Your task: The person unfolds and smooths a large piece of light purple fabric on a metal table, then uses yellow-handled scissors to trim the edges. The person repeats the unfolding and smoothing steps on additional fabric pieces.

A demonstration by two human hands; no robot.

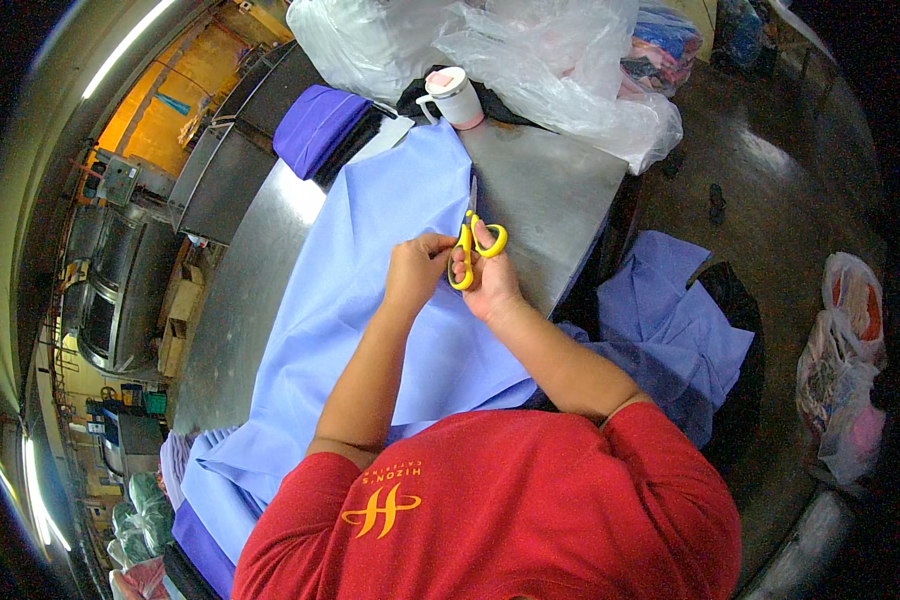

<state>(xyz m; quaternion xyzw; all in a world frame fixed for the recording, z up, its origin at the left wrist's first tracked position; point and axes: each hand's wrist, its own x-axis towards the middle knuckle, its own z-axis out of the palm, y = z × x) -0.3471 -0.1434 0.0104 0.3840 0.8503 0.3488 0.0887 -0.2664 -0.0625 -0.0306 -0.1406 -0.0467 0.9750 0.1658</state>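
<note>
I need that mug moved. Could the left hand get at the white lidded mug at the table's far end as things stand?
Probably yes: the left hand only pinches the blue fabric, and bare cloth lies between it and the mug.

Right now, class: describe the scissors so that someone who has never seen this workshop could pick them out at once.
Start at the grey metal table covered by a light blue cloth. Two hands meet over the cloth's right edge; the right hand grips the scissors. Their bright yellow handles are the only yellow thing on the table.

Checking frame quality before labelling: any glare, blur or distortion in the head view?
Head view: strong fisheye bend, black corners; glare on the metal table and floor; hands, scissors and blue cloth sharp and evenly lit; left rim smeared.
</note>
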